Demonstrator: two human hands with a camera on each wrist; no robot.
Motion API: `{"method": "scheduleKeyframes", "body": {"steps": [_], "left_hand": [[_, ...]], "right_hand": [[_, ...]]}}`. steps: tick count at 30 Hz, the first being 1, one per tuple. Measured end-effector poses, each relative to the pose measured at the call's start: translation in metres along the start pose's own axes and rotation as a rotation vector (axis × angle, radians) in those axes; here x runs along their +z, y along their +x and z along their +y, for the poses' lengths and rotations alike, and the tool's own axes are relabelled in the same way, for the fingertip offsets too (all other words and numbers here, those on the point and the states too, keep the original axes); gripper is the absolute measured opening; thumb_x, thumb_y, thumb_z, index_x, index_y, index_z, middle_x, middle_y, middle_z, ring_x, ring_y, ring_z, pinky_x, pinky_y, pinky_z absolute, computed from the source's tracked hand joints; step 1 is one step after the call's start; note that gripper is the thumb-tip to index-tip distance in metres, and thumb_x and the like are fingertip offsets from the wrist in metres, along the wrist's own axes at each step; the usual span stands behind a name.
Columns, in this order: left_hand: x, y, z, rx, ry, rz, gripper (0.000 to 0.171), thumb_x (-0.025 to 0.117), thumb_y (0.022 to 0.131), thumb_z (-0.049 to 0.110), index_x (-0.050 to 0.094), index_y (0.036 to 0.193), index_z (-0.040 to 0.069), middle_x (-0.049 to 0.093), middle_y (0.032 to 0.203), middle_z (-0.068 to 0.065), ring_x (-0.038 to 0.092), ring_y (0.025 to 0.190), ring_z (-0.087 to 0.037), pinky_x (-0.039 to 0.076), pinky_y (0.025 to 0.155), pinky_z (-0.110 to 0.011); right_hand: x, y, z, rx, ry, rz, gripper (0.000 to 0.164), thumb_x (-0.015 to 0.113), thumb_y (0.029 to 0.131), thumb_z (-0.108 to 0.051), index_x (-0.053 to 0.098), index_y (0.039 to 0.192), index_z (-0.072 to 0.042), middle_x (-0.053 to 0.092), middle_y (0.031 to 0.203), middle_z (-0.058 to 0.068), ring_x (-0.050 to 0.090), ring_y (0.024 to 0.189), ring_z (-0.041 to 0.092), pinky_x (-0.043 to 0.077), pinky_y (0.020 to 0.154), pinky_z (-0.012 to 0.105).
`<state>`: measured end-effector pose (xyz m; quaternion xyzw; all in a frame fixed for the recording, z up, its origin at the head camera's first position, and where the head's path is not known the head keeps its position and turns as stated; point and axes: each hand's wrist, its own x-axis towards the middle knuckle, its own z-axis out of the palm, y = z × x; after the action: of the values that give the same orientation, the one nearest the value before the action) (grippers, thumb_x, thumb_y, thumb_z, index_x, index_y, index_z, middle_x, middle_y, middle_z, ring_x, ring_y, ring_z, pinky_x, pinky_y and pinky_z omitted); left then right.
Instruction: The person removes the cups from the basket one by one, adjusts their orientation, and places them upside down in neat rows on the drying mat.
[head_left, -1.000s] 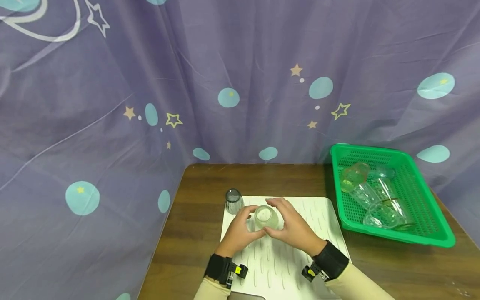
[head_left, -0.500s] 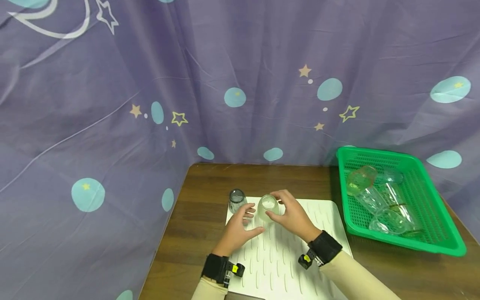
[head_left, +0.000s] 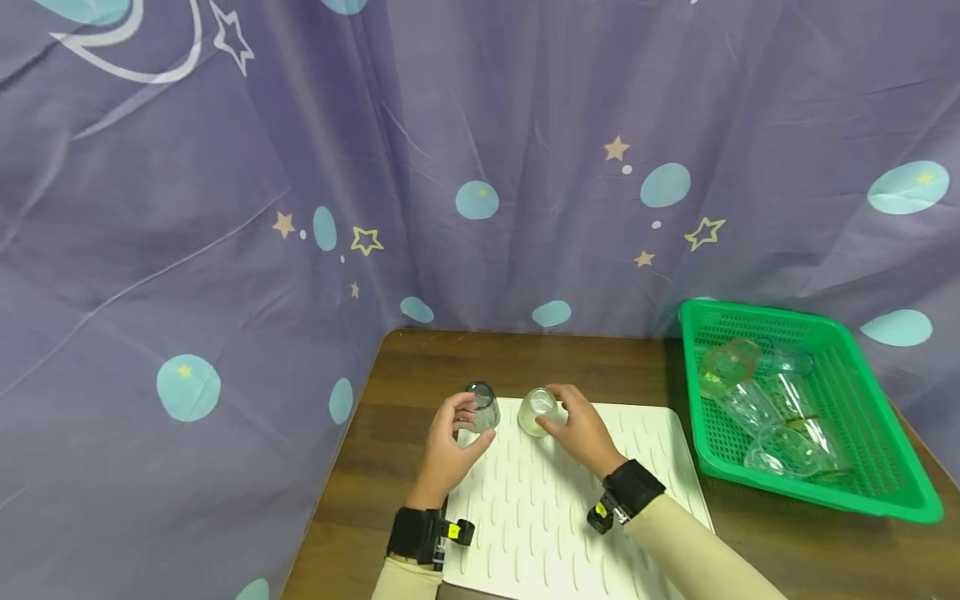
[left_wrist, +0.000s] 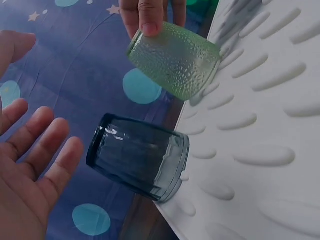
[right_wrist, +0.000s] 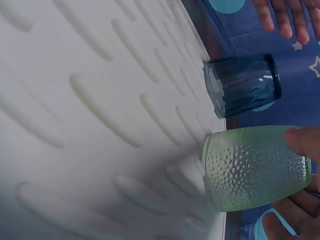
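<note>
A pale green pebbled drinking glass [head_left: 536, 422] stands upside down on a white ridged drying mat [head_left: 540, 517], near its far edge. My right hand [head_left: 588, 435] holds it near the raised base, thumb on one side and fingers on the other; the pebbled glass [right_wrist: 245, 170] meets the mat in the right wrist view. To its left, a dark grey-blue tumbler [left_wrist: 137, 155] also stands inverted, at the mat's far left corner. My left hand [head_left: 444, 454] is beside that tumbler, fingers spread; the left wrist view shows a gap between the fingers [left_wrist: 62, 160] and the tumbler.
A green perforated basket [head_left: 862, 500] with several clear and tinted glasses [head_left: 783, 450] lying in it stands on the right of the brown wooden table [head_left: 585, 354]. A purple patterned curtain [head_left: 555, 250] hangs behind and along the left side.
My left hand has left the pebbled glass and moved left to the dark tumbler. My right hand has shifted the pebbled glass towards the mat's far edge. The view has turned slightly.
</note>
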<state>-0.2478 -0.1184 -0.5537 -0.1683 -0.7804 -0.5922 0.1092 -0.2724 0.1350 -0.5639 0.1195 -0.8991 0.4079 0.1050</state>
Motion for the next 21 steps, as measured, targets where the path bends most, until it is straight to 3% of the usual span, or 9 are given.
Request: {"method": "scheduleKeyframes", "body": {"steps": [4, 9, 14, 18, 21], "left_hand": [[0.000, -0.001, 0.004, -0.008, 0.001, 0.027, 0.066, 0.083, 0.085, 0.001, 0.051, 0.142, -0.004, 0.058, 0.128, -0.029, 0.059, 0.116, -0.043, 0.049, 0.098, -0.063], [-0.002, 0.000, -0.006, -0.010, 0.028, -0.001, 0.064, 0.084, 0.089, 0.018, 0.052, 0.144, 0.007, 0.059, 0.130, -0.020, 0.059, 0.120, -0.031, 0.051, 0.100, -0.053], [-0.004, 0.002, -0.005, -0.035, 0.061, -0.015, 0.061, 0.079, 0.094, 0.024, 0.050, 0.145, 0.008, 0.056, 0.132, -0.021, 0.056, 0.124, -0.028, 0.049, 0.105, -0.054], [-0.007, 0.008, 0.001, -0.017, 0.128, -0.062, 0.058, 0.071, 0.100, 0.031, 0.048, 0.149, 0.007, 0.055, 0.138, -0.019, 0.054, 0.130, -0.027, 0.046, 0.110, -0.050], [-0.013, 0.015, 0.006, 0.005, 0.193, -0.100, 0.059, 0.067, 0.102, 0.034, 0.046, 0.152, 0.011, 0.054, 0.145, -0.014, 0.052, 0.135, -0.026, 0.044, 0.112, -0.049]], "right_hand": [[0.002, 0.002, 0.005, -0.024, -0.023, 0.015, 0.056, 0.086, 0.087, -0.019, 0.062, 0.134, -0.001, 0.064, 0.128, 0.016, 0.063, 0.119, 0.035, 0.052, 0.098, 0.053], [0.004, 0.003, 0.014, -0.022, -0.040, 0.005, 0.058, 0.084, 0.089, -0.025, 0.061, 0.137, -0.003, 0.065, 0.129, 0.014, 0.063, 0.118, 0.033, 0.053, 0.096, 0.054], [0.000, 0.005, 0.015, -0.026, -0.078, -0.044, 0.062, 0.082, 0.090, -0.029, 0.058, 0.141, -0.003, 0.063, 0.133, 0.014, 0.062, 0.121, 0.034, 0.052, 0.098, 0.054], [-0.009, 0.005, 0.014, -0.045, -0.166, -0.057, 0.071, 0.081, 0.090, -0.026, 0.049, 0.149, -0.002, 0.056, 0.142, 0.019, 0.053, 0.133, 0.039, 0.051, 0.101, 0.056], [-0.023, 0.004, 0.013, -0.078, -0.223, -0.001, 0.075, 0.080, 0.090, -0.022, 0.043, 0.152, -0.001, 0.050, 0.145, 0.022, 0.045, 0.137, 0.042, 0.050, 0.101, 0.058]]}}
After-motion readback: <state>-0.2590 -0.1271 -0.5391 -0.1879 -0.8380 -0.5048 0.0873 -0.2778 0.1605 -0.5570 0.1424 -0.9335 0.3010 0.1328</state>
